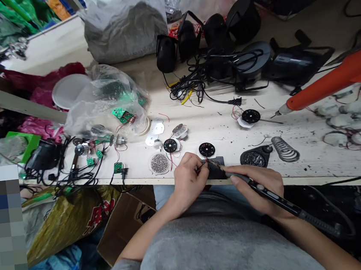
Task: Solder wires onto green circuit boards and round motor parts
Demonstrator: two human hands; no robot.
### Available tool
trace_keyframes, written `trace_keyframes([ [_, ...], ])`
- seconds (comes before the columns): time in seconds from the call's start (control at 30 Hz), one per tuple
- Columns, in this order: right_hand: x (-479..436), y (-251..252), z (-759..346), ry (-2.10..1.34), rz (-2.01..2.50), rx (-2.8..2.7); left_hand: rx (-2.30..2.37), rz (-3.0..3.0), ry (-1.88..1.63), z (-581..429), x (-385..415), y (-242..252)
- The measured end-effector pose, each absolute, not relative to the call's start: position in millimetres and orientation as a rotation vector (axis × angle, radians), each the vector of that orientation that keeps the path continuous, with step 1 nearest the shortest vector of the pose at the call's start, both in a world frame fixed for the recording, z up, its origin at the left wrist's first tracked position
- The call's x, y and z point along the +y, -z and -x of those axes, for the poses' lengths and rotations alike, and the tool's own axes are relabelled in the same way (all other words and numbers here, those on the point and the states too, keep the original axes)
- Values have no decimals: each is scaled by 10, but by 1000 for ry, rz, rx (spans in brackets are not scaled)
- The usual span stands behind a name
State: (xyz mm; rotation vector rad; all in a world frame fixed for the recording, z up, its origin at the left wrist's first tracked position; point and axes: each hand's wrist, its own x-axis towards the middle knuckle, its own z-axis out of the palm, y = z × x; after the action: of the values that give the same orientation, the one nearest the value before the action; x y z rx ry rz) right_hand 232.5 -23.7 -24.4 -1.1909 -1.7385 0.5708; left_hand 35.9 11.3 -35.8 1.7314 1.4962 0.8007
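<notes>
Head cam here: the left hand [188, 183] has its grip pinched shut on a small black part [216, 172] with thin red wires [202, 165], right at the counter [213, 136] edge. The right hand [256, 185] has its grip closed round a pen-style soldering iron [272, 196], tip up against that part. Just beyond the grip sits a black gauge dial [207, 149]. Main worry: one shaky move and the hot tip could catch the wires or left fingers [192, 161], melting insulation or burning skin.
</notes>
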Motion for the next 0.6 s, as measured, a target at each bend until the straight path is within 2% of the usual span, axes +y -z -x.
trace_keyframes([
  [0.6,-210,159,-2305,-513,1176,-1788,1480,-1733,-814,-370,111,369],
])
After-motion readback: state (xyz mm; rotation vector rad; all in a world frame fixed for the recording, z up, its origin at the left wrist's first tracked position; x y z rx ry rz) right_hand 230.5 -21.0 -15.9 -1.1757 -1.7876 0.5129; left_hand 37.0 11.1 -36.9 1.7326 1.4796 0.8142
